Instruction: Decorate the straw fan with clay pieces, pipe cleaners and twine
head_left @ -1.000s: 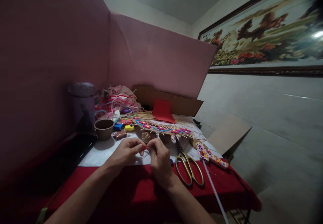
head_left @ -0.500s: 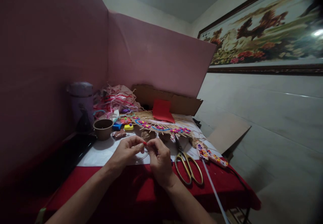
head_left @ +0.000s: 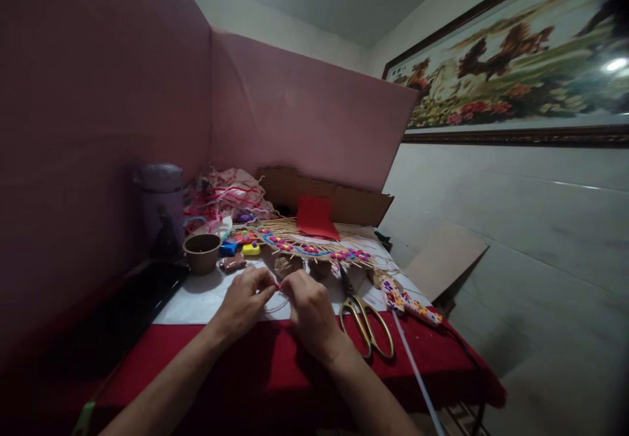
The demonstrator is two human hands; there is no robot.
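Note:
My left hand (head_left: 246,298) and my right hand (head_left: 309,305) meet over the table's front part, fingertips pinched together. Between them is a small red piece (head_left: 278,286), mostly covered by the fingers; its material is too small to make out. A loop of thin pale cord (head_left: 279,306) lies on the white sheet beneath. Just behind the hands sits a ball of brown twine (head_left: 287,265). Beyond it, a curved band with pink, yellow and blue flower shapes (head_left: 310,250) rests on thin sticks. Gold-handled scissors (head_left: 366,324) lie right of my right hand.
On the left stand a brown cup (head_left: 202,254) and a lilac flask (head_left: 161,210), near a dark flat panel (head_left: 157,292). Coloured clay packets (head_left: 251,250) lie beside the cup. A flower-patterned glue gun (head_left: 413,303) with a clear stick is at right. Red paper (head_left: 316,218) leans behind.
Both hands have shifted slightly, and my right fingers now bend further over the red piece, which shows lower and a little to the left. The view has tilted slightly.

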